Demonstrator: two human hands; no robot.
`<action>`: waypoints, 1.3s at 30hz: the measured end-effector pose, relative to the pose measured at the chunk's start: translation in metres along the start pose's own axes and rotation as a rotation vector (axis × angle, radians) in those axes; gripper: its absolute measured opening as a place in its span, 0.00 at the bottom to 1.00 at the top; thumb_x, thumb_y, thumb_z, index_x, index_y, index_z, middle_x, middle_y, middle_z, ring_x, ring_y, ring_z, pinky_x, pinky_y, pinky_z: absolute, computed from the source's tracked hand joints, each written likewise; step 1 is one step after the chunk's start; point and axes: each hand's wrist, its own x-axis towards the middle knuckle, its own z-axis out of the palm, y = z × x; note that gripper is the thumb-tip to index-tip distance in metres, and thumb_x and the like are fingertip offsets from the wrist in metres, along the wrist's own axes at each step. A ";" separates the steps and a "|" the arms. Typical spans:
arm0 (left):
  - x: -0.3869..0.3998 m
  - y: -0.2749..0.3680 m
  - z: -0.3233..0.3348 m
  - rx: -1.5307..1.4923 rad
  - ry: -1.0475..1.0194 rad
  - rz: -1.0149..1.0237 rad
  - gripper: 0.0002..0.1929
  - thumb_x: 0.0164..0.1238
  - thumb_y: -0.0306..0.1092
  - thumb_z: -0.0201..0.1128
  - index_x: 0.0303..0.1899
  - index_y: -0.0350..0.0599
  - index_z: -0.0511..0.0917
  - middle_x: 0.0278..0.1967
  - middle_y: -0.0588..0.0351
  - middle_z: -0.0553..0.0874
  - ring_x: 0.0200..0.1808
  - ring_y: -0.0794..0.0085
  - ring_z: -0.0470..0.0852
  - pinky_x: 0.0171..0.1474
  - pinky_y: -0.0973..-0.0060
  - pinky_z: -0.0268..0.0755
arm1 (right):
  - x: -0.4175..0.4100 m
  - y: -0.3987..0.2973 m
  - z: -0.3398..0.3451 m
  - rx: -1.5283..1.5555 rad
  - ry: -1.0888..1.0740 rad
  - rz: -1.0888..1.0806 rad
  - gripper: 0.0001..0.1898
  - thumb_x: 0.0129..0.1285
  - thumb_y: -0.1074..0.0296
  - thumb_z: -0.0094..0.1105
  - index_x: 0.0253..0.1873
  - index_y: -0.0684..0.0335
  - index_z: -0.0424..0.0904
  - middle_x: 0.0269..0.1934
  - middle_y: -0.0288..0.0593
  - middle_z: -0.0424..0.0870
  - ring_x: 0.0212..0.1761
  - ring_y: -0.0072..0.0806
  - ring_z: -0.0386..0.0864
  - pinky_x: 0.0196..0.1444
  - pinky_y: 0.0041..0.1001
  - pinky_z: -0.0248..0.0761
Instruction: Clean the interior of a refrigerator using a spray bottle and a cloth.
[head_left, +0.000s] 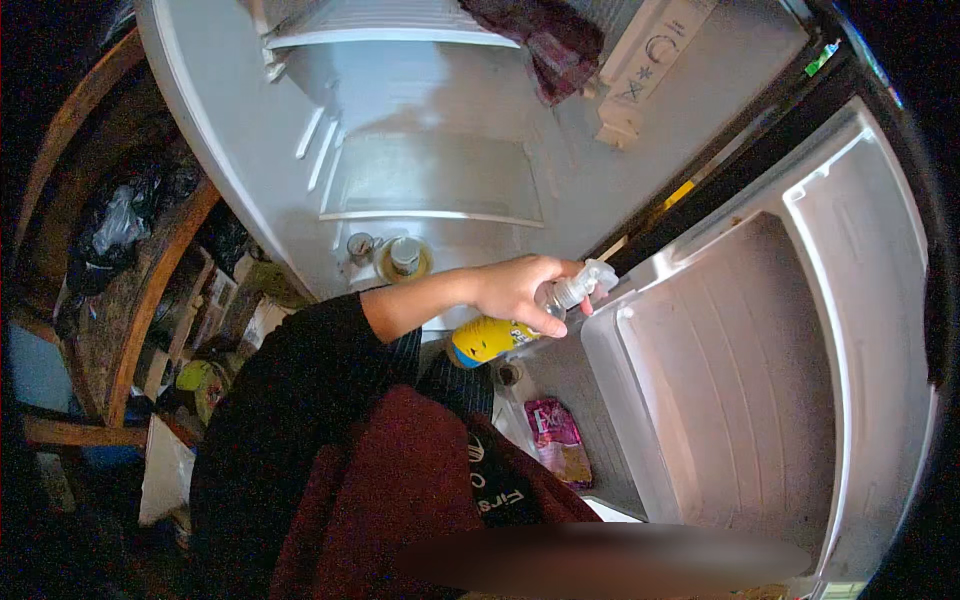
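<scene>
My left hand (517, 289) reaches across my front from the left. Its fingers wrap the neck of a spray bottle (487, 337) with a yellow label, a blue band near the base and a clear nozzle. The bottle is tilted, nozzle up to the right. Behind the hand stands an open refrigerator cabinet (247, 142) with a glass shelf (442, 180) inside. A small glass jar (361, 246) and a round container with a pale cap (406, 256) stand at its bottom, near my forearm. The open refrigerator door (742, 337) is to the right. My right hand is out of view.
A dark maroon cloth (566, 52) and a strip of printed cardboard (652, 56) are at the cabinet's upper right. A pink packet (559, 442) lies low beside the door. Leftward, a wooden rack (161, 292) holds plastic bags and clutter. A blurred patch hides the bottom edge.
</scene>
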 end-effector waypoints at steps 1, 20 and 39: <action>-0.002 -0.002 0.000 0.008 0.012 -0.006 0.22 0.50 0.34 0.68 0.48 0.42 0.74 0.57 0.49 0.73 0.59 0.65 0.68 0.61 0.70 0.57 | -0.005 0.004 0.005 0.012 -0.016 0.019 0.20 0.62 0.55 0.50 0.48 0.68 0.77 0.43 0.53 0.80 0.41 0.44 0.78 0.48 0.36 0.69; -0.064 -0.008 -0.009 -0.083 0.196 -0.066 0.37 0.49 0.32 0.67 0.64 0.40 0.60 0.57 0.53 0.73 0.60 0.68 0.70 0.63 0.70 0.57 | -0.085 -0.006 -0.051 0.197 -0.028 0.356 0.21 0.63 0.54 0.49 0.48 0.68 0.77 0.43 0.54 0.80 0.42 0.46 0.77 0.49 0.38 0.69; -0.179 0.023 -0.039 -0.228 0.483 -0.073 0.31 0.52 0.31 0.64 0.59 0.37 0.62 0.51 0.48 0.75 0.40 0.72 0.79 0.37 0.74 0.78 | -0.278 -0.023 -0.194 -0.275 0.411 0.653 0.23 0.62 0.53 0.47 0.51 0.69 0.74 0.46 0.57 0.77 0.48 0.52 0.73 0.50 0.44 0.65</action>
